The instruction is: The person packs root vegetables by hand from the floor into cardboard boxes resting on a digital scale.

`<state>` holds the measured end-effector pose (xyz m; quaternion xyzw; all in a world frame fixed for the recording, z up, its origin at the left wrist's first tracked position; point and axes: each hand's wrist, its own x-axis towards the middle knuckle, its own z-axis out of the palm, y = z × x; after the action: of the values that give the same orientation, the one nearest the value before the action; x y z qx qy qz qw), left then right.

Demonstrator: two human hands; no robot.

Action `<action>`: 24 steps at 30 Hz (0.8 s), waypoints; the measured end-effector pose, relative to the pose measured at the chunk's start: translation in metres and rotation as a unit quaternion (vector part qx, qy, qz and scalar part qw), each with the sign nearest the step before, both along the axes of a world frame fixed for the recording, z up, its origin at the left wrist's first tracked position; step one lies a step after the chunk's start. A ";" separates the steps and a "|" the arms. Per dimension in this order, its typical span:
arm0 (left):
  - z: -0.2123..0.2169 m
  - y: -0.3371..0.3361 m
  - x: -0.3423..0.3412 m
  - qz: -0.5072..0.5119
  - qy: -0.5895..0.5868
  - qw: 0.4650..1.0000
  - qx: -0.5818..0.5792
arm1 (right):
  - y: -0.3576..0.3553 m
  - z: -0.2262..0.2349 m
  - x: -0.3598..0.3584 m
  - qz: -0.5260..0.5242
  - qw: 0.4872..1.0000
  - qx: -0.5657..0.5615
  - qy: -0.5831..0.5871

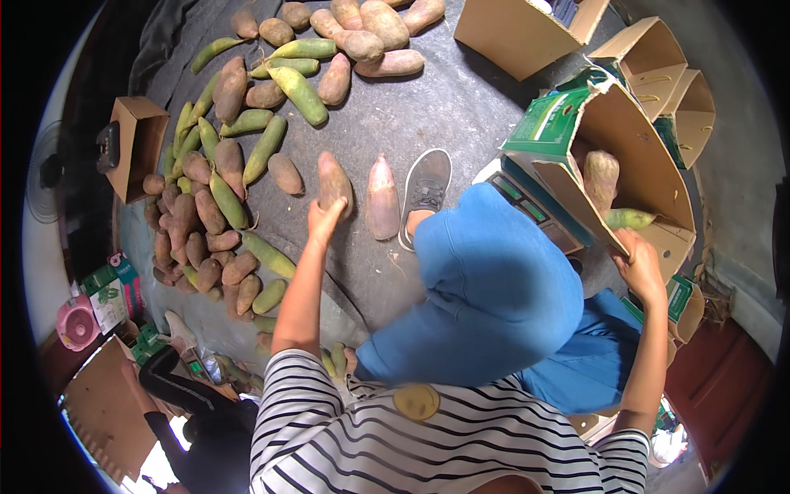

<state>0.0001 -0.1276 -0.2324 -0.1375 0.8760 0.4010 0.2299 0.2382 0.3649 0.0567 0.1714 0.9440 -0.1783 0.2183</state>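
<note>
My left hand (328, 217) is wrapped round the lower end of a thick reddish-brown root vegetable (332, 177), its tip pointing away from me. Just right of it lies a pinkish-purple root vegetable (382, 202) on the dark ground cloth, beside my shoe (428, 185). My right hand (639, 262) grips the near rim of a cardboard box with green panels (544, 123). Inside that box are a brownish root (601, 179) and a long green radish (629, 219). Under the box stands a scale (527, 202), partly hidden by my knee.
A large heap of reddish roots (186, 216) and long green radishes (265, 150) spreads to the left and far side. More cardboard boxes (514, 37) stand at the far right. A small open box (140, 148) and a pink fan-like object (78, 323) are at left. Another person (216, 440) sits at lower left.
</note>
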 end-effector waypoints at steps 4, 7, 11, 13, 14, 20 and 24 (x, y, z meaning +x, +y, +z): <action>0.041 0.009 0.038 0.132 -0.206 0.953 0.180 | 0.005 -0.002 0.005 0.018 1.000 0.010 -0.003; 0.101 0.045 0.032 0.063 -0.191 0.957 0.209 | 0.010 -0.003 0.011 0.004 1.000 -0.002 0.010; 0.213 0.128 0.012 -0.198 0.030 0.914 0.354 | 0.012 -0.004 0.014 0.001 0.999 -0.020 0.027; 0.270 0.176 0.003 -0.312 0.120 0.873 0.354 | 0.013 -0.005 0.015 0.007 0.999 -0.012 0.035; 0.295 0.200 0.001 -0.373 0.176 0.850 0.328 | 0.013 -0.006 0.016 0.013 0.999 -0.011 0.030; 0.367 0.319 0.021 -0.525 0.400 0.728 0.185 | 0.016 -0.008 0.020 0.013 0.999 -0.008 0.040; 0.366 0.369 0.041 -0.572 0.389 0.721 0.025 | 0.017 -0.010 0.022 0.011 0.999 -0.018 0.033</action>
<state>0.0408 0.2418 0.1340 0.5639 0.7901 0.2333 0.0579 0.2599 0.3823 0.0465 0.1507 0.9491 -0.1986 0.1924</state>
